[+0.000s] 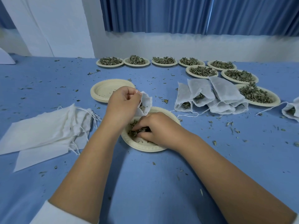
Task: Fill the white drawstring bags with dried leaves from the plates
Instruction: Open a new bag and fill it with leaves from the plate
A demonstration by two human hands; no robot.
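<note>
Evidently the step in hand was scooping. Seen from the head view, one bag was being loaded from the round cream paper plate (142,147) nearest the person, which lay on the blue cloth-covered surface (145,183).

The left hand (123,102), just beyond that plate's far rim, had its fingers curled tight. It pinched the mouth of a small white mesh drawstring bag (146,104), holding it open and tilted over the plate. Some leaf showed inside it.

The right hand (155,126) lay in the plate itself, its fingers curled down round a clump of the loose dried green leaves (134,130). Little leaf was left in the plate, so this bag looked close to its fill.

The next move would call for lifting the clump to the bag's mouth without spilling, with the opening held wide.

- **Left of the plate:** a flat pile of empty white bags (48,130).
- **Beyond it to the left:** a stack of empty cream plates (103,89).
- **To its right:** a heap of filled white bags (210,97).
- **Far beyond it:** a row of cream plates heaped with leaves (163,61), so much of the task seemed to remain.
</note>
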